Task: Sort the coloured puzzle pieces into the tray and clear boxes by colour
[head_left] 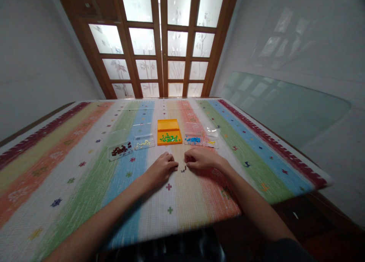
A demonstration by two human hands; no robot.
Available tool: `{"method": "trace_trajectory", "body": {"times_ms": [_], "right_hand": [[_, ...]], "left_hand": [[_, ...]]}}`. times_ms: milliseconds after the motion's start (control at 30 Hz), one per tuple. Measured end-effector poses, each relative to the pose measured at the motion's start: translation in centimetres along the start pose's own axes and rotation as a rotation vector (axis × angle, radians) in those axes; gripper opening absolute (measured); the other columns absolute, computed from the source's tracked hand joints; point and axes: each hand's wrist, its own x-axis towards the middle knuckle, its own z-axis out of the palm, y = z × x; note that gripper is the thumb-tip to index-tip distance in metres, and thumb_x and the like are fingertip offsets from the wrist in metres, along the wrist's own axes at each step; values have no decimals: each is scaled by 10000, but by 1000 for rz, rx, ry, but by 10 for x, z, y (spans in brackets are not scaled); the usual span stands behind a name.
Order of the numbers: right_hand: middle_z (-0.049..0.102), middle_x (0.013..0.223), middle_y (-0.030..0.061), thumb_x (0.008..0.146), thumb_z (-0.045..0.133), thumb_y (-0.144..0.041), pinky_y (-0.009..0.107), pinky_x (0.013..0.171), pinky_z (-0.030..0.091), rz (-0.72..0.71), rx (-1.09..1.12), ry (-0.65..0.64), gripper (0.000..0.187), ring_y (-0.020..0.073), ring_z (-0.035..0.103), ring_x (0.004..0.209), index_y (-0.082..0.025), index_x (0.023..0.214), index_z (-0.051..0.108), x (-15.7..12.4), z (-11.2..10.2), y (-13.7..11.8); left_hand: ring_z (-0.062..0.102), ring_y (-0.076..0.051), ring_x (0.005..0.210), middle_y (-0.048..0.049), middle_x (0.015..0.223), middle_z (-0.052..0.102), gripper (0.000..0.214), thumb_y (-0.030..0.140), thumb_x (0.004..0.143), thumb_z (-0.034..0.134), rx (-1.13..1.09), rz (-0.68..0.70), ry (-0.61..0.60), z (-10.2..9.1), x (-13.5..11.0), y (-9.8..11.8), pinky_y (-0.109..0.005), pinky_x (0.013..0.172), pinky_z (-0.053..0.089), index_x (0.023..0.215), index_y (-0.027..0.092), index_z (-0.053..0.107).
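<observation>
My left hand (164, 166) rests on the striped cloth with thumb and forefinger pressed together. At its fingertips there may be a tiny dark piece, too small to make out. Across a narrow gap, my right hand (201, 158) is curled with its fingertips down on the cloth; what they pinch, if anything, is hidden. A small brown piece (185, 167) lies just by the right thumb, between the two hands. Beyond the hands stands an open orange case (169, 143) with many small green pieces (168, 137) in it.
Clear boxes hold dark brown pieces (121, 150) and pale pieces (142, 143) left of the case, blue pieces (193, 140) and yellow pieces (211, 142) right of it. A striped tablecloth (85, 201) covers the table, whose near edge runs below my forearms.
</observation>
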Motion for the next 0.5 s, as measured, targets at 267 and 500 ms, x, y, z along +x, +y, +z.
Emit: {"method": "trace_trajectory", "body": {"times_ms": [267, 500], "right_hand": [[709, 844, 44, 826, 617, -175, 258, 648, 372, 5, -21, 12, 62, 164, 581, 744, -181, 844, 676, 0, 1, 0], [706, 836, 40, 822, 615, -163, 258, 643, 366, 1, -29, 4, 57, 160, 576, 733, -175, 835, 669, 0, 1, -1]], "left_hand": [[535, -218, 877, -83, 899, 630, 182, 130, 986, 523, 75, 42, -73, 0, 3, 4, -347, 794, 473, 896, 147, 681], [549, -218, 893, -66, 903, 626, 106, 113, 956, 545, 3, -28, -36, 3, 1, 1, -348, 784, 482, 895, 174, 608]]}}
